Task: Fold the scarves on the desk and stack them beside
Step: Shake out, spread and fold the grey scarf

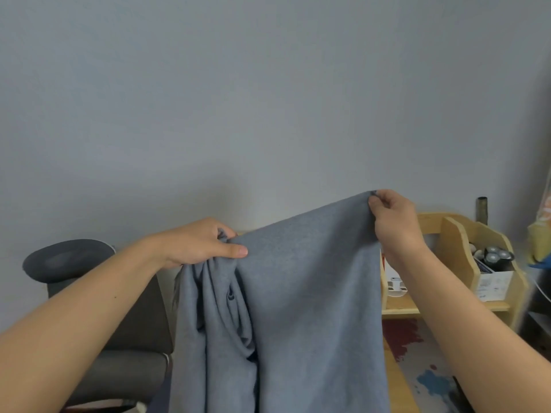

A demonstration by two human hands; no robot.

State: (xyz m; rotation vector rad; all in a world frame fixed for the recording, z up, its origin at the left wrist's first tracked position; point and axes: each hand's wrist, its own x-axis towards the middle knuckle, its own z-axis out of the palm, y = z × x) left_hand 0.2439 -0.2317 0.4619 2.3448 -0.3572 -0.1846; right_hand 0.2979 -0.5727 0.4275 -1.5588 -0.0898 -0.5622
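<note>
A grey-blue scarf (298, 293) hangs in the air in front of me, held up by its top edge. My left hand (199, 245) grips a bunched part of that edge at the left, thumb pressed along the cloth. My right hand (393, 222) pinches the top right corner higher up. The cloth is stretched flat between the hands and falls in folds below my left hand. It runs out of view at the bottom and hides most of the desk (429, 377) behind it.
A wooden desk organiser (456, 234) with an electric shaver (495, 257) and small boxes stands at the right. A dark office chair (89, 293) is at the left. A plain grey wall fills the upper half. A paint-stained mat shows at lower right.
</note>
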